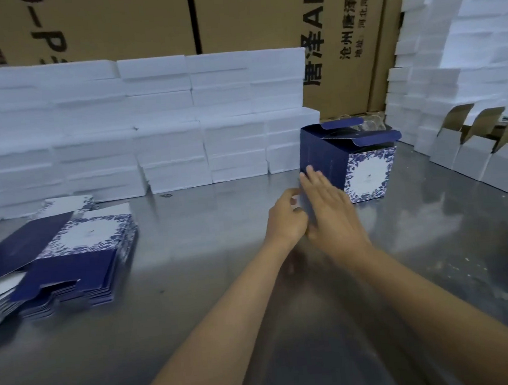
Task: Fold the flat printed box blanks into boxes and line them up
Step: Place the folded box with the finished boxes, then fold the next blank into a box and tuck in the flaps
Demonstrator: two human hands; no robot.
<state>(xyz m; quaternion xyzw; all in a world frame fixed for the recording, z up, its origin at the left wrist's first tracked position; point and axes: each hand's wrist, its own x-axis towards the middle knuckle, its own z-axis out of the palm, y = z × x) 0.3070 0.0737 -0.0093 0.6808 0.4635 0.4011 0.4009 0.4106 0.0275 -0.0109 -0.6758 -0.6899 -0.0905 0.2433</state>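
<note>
1. The folded box (pixel 348 159) stands upright on the worktop (pixel 224 287), at about 1 o'clock from the centre of the view. Its top flaps are still up and not closed. I think this is so that something can go in later, or because the top is simply not yet done.
2. The right hand (pixel 331 213) lies with straight fingers flat against the dark blue side of the box. This grip is wide and does not hold; it seems to press or steady the wall.
3. The left hand (pixel 285 217) is at the near lower corner of the same box, fingers curled there. It seems to pinch the edge, but I cannot tell this surely, because the right hand covers part of it.
4. The stack of flat blanks (pixel 68 257) waits at 9 o'clock, well apart from the box, probably within easy reach of the left arm.
5. White foam blocks (pixel 148 124) are piled at 12 o'clock behind the worktop.
6. Open grey boxes (pixel 470 149) stand in a row at 3 o'clock.
</note>
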